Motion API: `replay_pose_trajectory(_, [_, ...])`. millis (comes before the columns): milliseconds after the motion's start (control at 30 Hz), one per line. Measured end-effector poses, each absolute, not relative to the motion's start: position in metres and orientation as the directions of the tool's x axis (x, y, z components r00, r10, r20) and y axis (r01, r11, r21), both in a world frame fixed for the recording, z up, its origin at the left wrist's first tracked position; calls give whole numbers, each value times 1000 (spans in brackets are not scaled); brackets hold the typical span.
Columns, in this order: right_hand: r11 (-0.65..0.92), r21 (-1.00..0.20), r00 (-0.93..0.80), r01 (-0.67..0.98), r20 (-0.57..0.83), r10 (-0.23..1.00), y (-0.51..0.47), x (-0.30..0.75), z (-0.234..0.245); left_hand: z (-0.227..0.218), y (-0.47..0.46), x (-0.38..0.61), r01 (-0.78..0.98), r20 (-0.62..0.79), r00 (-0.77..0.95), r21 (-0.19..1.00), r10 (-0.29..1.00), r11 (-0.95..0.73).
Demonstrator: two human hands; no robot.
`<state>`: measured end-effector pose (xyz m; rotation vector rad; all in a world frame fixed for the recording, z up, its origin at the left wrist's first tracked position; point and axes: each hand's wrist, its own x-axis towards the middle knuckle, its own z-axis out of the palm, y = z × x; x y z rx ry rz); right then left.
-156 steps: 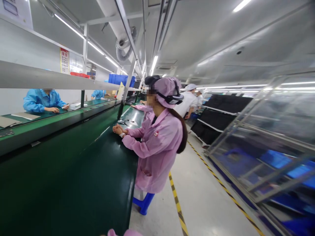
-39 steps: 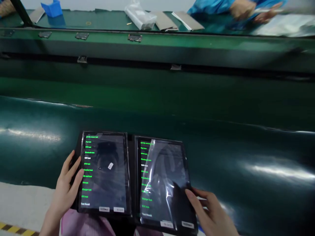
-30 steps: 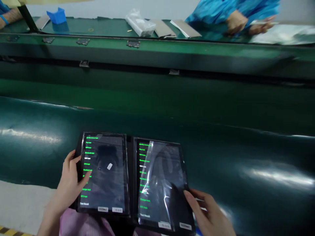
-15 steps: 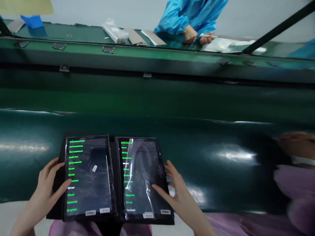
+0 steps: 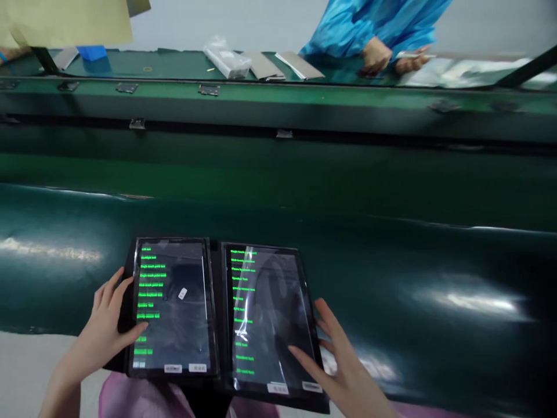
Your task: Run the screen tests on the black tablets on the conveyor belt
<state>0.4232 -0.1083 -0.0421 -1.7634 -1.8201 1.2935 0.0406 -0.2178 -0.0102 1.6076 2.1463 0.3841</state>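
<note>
Left tablet (image 5: 183, 331), right tablet (image 5: 274, 316) set side by side at bench's (image 5: 391, 261) near edge. Legible test entries (image 5: 150, 285) mostly green, presumably passed; whitish left entry (image 5: 139, 364) perhaps pending. Tablets flanked by left hand (image 5: 102, 328), right hand (image 5: 343, 368); thumbs over screens, grip unclear.

Passage lies over the worktop (image 5: 404, 267) beyond the tablets (image 5: 187, 328); a raised ledge (image 5: 348, 104) crosses behind.

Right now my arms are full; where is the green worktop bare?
Bare green worktop lies right of the right hand, left of the left hand, and beyond the two tablets. Crowded: between the hands, and the far bench near the blue sleeves.
</note>
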Motion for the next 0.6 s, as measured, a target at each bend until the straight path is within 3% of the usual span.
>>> replay_pose_trajectory(133, [-173, -746, -197, 643, -380, 904, -111, 425, -40, -13, -209, 46, 770, -95, -345, 540, 934, 340])
replay_pose_trajectory(233, [-105, -740, -232, 664, -338, 912, -108, 433, -51, -19, -206, 48, 779, -38, -370, 532, 928, 333])
replay_pose_trajectory(333, [120, -710, -281, 694, -114, 953, -102, 430, -57, -25, -206, 46, 807, 39, -384, 500, 922, 315])
replay_pose_trajectory(433, [386, -621, -382, 682, 147, 912, -94, 413, -52, -29, -205, 40, 802, 36, -355, 525, 934, 285])
replay_pose_trajectory(600, [581, -513, -568, 632, 204, 797, -83, 386, -45, -31, -203, 35, 778, 32, -347, 568, 937, 269])
